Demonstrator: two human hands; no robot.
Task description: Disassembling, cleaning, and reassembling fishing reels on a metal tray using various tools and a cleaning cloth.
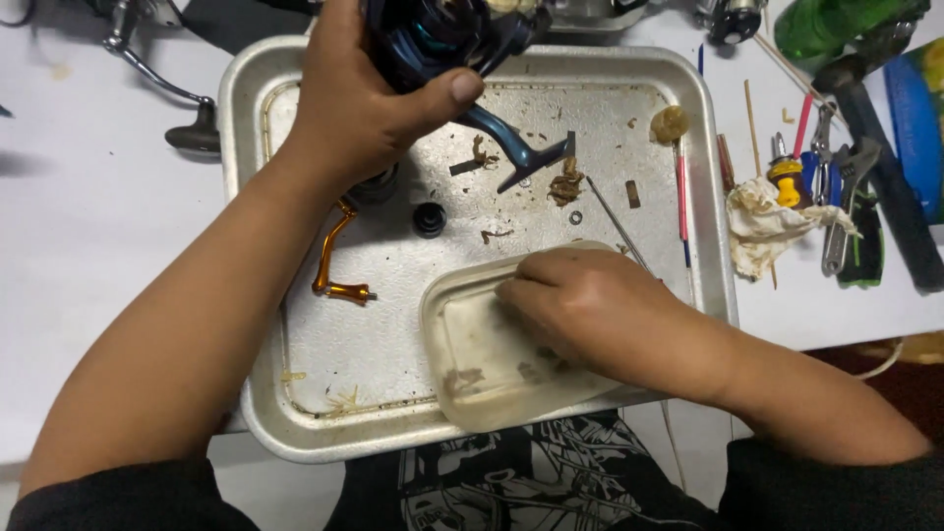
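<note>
My left hand [359, 103] grips a dark blue fishing reel body [442, 39] held over the far part of a metal tray [251, 393]; the reel's blue foot [516, 152] points down toward the tray. My right hand [590, 310] rests with its fingers curled inside a shallow, cloudy plastic container [472, 359] at the tray's near right corner. What the fingers touch is hidden. An orange crank handle [334, 261] and a small black cap [429, 218] lie on the tray between my hands.
Grease lumps, a thin metal rod [619, 236] and small washers dot the tray. To the right lie a stained rag [762, 226], a red pick [680, 202], pliers, a wrench [848, 197], a hammer [885, 167] and a green bottle [836, 25]. A silver handle [167, 88] lies at left.
</note>
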